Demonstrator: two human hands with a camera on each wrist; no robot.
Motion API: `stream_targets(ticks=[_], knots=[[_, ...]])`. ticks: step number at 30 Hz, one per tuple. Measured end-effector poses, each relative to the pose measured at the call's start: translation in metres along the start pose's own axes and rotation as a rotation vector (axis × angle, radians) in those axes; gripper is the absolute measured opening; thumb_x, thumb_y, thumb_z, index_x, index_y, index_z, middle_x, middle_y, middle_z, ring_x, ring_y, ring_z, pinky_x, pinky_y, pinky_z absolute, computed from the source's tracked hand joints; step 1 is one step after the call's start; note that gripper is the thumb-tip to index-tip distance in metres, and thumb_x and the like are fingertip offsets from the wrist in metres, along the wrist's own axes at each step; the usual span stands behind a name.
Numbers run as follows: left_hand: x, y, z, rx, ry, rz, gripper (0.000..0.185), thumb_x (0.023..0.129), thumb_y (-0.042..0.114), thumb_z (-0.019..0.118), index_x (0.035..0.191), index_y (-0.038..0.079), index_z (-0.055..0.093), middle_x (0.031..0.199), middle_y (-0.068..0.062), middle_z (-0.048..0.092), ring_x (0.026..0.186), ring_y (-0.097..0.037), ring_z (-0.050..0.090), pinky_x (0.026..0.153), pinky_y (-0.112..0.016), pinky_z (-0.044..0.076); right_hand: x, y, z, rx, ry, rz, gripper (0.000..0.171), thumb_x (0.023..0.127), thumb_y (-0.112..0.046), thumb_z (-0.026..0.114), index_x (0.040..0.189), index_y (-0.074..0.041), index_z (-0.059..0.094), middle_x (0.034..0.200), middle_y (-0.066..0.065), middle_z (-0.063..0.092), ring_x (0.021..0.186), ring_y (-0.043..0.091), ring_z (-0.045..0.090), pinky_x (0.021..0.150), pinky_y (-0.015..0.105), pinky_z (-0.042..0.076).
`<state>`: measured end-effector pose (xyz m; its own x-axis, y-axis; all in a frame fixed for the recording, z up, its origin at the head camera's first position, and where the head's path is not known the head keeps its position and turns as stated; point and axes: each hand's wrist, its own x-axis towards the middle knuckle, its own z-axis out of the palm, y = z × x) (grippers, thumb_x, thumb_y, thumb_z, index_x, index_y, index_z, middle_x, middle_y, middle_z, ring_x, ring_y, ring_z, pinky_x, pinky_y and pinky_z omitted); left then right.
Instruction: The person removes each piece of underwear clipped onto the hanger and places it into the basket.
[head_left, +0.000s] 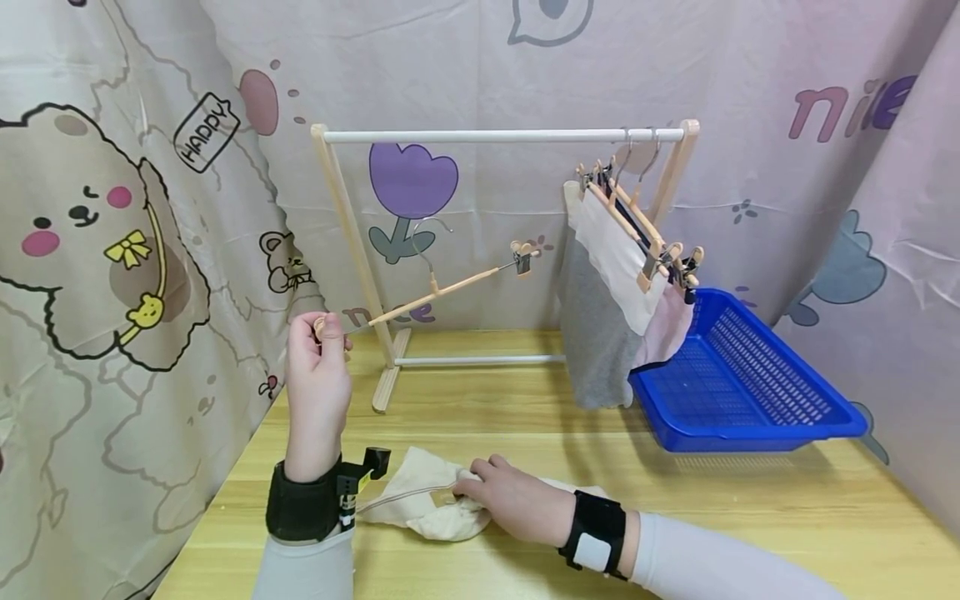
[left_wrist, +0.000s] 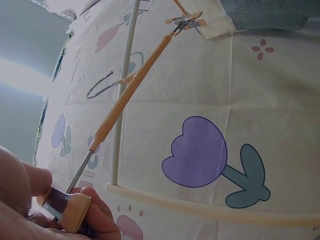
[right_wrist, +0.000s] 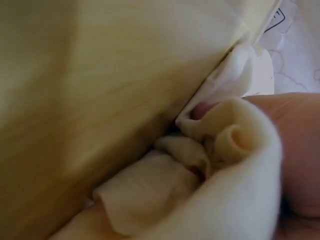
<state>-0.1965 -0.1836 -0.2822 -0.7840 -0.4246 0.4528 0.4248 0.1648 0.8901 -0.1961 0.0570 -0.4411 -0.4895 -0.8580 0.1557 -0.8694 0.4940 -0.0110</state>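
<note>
The left hand (head_left: 318, 367) pinches one end clip of a slim wooden clip hanger (head_left: 442, 291) — light, stiff, raised above the table; the right hand (head_left: 510, 500) bunches a soft, limp cream garment (head_left: 420, 500) on the wooden table (head_left: 750, 517); best gripped at its edge.

Cream cloth (right_wrist: 210, 200) hides right fingertips

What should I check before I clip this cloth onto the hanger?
1. Left hand pinches the hanger by its near clip: ok.
2. Right hand has a grip on the cloth on the table: ok; folds bunch round the fingers.
3. Far clip empty: ok.
4. Near clip open: cannot tell.
5. Free space on the rail: ok, left of the hung clothes.
6. Cloth edge laid flat: not ok, crumpled.
</note>
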Motion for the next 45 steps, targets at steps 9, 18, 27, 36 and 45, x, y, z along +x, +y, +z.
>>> stream_targets(ticks=[9, 18, 27, 36, 45], knots=[[-0.001, 0.000, 0.000, 0.000, 0.001, -0.003, 0.015, 0.111, 0.024, 0.043, 0.104, 0.011, 0.045, 0.088, 0.000, 0.047, 0.076, -0.014, 0.041, 0.070, -0.023, 0.033, -0.006, 0.006, -0.007, 0.136, 0.051, 0.022, 0.018, 0.097, -0.003, 0.068, 0.109, -0.016, 0.069, 0.095, -0.002, 0.060, 0.084, 0.007, 0.052, 0.076, 0.017, 0.047], [-0.001, 0.002, 0.000, 0.004, 0.002, -0.014, 0.015, 0.111, 0.025, 0.043, 0.106, 0.011, 0.046, 0.087, 0.001, 0.047, 0.075, -0.014, 0.040, 0.071, -0.023, 0.033, -0.009, 0.011, -0.019, 0.183, 0.210, 0.012, 0.020, 0.093, -0.002, 0.073, 0.108, -0.014, 0.068, 0.092, -0.002, 0.057, 0.082, 0.005, 0.052, 0.075, 0.016, 0.047], [0.000, -0.001, 0.001, 0.002, 0.013, 0.000, 0.014, 0.111, 0.023, 0.042, 0.104, 0.012, 0.046, 0.087, 0.002, 0.047, 0.076, -0.015, 0.041, 0.069, -0.022, 0.032, -0.016, 0.015, -0.038, 0.175, 0.372, 0.003, 0.039, 0.084, 0.008, 0.078, 0.114, -0.012, 0.063, 0.098, -0.001, 0.056, 0.085, 0.010, 0.055, 0.074, 0.021, 0.051], [0.000, -0.003, 0.001, -0.004, 0.014, 0.010, 0.014, 0.111, 0.024, 0.042, 0.104, 0.012, 0.046, 0.088, 0.002, 0.047, 0.077, -0.013, 0.041, 0.069, -0.022, 0.032, -0.027, 0.023, -0.062, 0.145, 0.485, 0.060, 0.043, 0.083, 0.010, 0.076, 0.117, -0.014, 0.064, 0.104, 0.000, 0.059, 0.090, 0.013, 0.057, 0.078, 0.031, 0.052], [0.000, -0.002, 0.000, 0.013, 0.013, -0.009, 0.014, 0.111, 0.026, 0.044, 0.109, 0.012, 0.048, 0.088, 0.002, 0.049, 0.077, -0.013, 0.043, 0.071, -0.022, 0.034, -0.037, 0.033, -0.081, 0.146, 0.640, 0.068, 0.044, 0.082, 0.015, 0.070, 0.116, -0.013, 0.064, 0.104, 0.003, 0.059, 0.095, 0.016, 0.060, 0.080, 0.036, 0.054]])
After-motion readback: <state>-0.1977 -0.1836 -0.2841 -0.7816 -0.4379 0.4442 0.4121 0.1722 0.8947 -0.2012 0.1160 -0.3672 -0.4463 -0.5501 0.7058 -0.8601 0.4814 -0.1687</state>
